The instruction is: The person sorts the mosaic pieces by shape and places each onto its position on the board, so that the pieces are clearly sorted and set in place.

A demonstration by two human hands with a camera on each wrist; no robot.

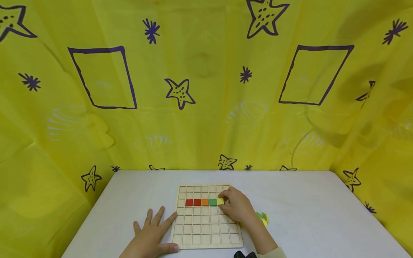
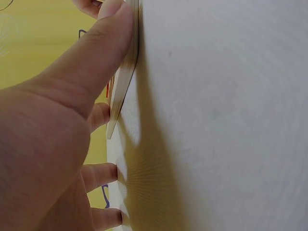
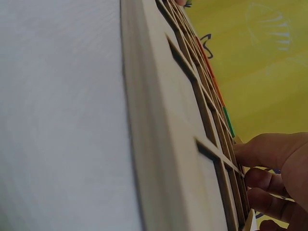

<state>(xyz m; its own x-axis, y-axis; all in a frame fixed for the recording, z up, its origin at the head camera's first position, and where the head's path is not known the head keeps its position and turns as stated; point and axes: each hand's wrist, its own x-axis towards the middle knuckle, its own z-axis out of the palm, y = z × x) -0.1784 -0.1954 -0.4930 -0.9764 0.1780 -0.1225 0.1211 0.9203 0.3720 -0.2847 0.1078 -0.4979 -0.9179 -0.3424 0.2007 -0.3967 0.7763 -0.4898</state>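
A wooden grid board [image 1: 196,229] lies on the table. One of its upper rows carries two red tiles [image 1: 193,202], an orange tile [image 1: 204,202], a green tile [image 1: 213,202] and a yellow tile [image 1: 220,201], side by side. My right hand [image 1: 238,205] reaches over the board's right side and pinches the yellow tile between thumb and finger. In the right wrist view the thumb [image 3: 255,150] hides most of that tile. My left hand [image 1: 150,234] lies spread at the board's left edge, its thumb [image 2: 103,43] on the near left corner.
Several loose green and yellow tiles [image 1: 264,218] lie right of the board, partly behind the right forearm. A black object [image 1: 244,254] shows at the bottom edge beside the sleeve. Behind the white table [image 1: 306,215] hangs a yellow patterned curtain [image 1: 203,136].
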